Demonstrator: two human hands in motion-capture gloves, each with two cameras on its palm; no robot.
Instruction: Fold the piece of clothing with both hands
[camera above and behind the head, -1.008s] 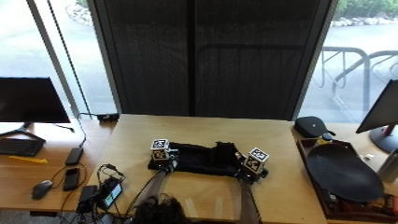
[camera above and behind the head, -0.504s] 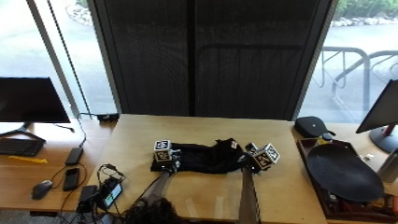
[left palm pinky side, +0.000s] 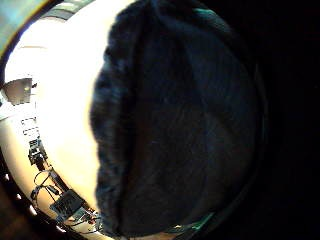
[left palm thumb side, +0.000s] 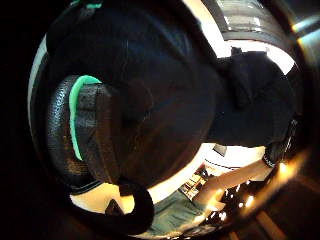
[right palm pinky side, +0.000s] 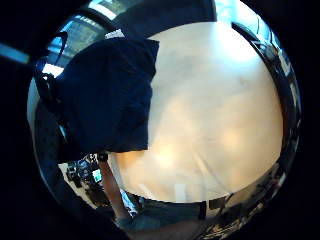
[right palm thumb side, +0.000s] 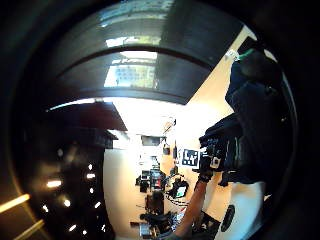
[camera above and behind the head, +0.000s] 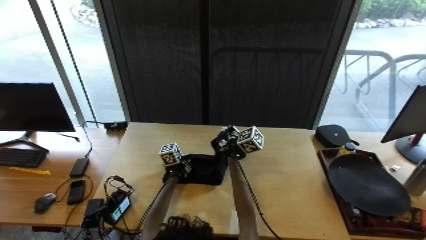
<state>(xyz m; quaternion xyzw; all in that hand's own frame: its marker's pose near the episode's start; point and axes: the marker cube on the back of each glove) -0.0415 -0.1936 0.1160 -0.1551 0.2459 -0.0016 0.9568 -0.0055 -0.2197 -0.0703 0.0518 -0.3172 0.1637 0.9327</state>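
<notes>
A wooden table (camera above and behind the head: 293, 175) stands before tall windows (camera above and behind the head: 56, 55) with dark blinds (camera above and behind the head: 219, 60).

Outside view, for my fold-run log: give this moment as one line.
stage: mid-fold | garment: dark, bunched on table | left hand: on garment's left edge | right hand: raised over its far edge

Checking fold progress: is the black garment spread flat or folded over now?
Partly folded over. The black garment is a compact bundle on the table, the right hand lifted over it, the left hand at its edge.
</notes>
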